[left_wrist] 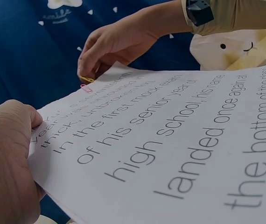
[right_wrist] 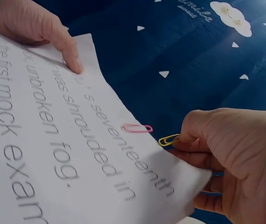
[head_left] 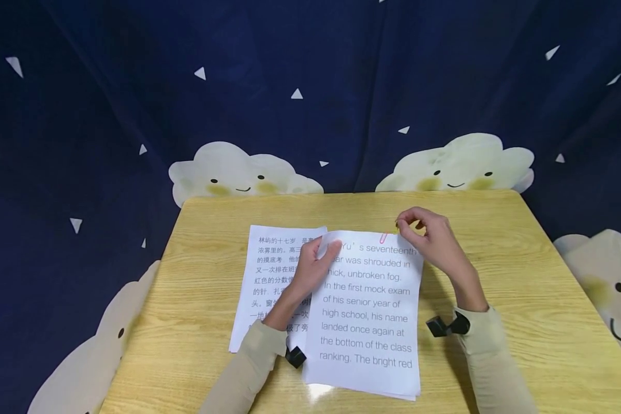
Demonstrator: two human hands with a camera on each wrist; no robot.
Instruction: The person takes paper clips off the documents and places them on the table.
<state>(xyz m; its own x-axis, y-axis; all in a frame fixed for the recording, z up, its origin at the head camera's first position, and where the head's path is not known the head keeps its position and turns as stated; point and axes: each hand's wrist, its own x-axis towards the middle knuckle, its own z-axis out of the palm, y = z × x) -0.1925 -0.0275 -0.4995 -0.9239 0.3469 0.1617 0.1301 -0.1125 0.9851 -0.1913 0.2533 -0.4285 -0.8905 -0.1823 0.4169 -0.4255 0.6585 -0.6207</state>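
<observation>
My left hand (head_left: 314, 264) grips the upper left edge of a stack of printed English sheets (head_left: 367, 322), thumb on top. Between thumb and forefinger, my right hand (head_left: 432, 238) pinches a yellow paper clip (right_wrist: 169, 139) at the top edge, near the right corner. In the right wrist view the clip's free end is right at the paper's edge; whether it has slid over the sheets I cannot tell. A pink paper clip (right_wrist: 136, 128) sits on the same edge, just left of the yellow one.
Sheets with Chinese print (head_left: 271, 287) lie on the wooden table (head_left: 538, 345) to the left, partly under the English sheets and my left arm. A dark blue curtain (head_left: 341, 86) with clouds and white triangles hangs behind the table.
</observation>
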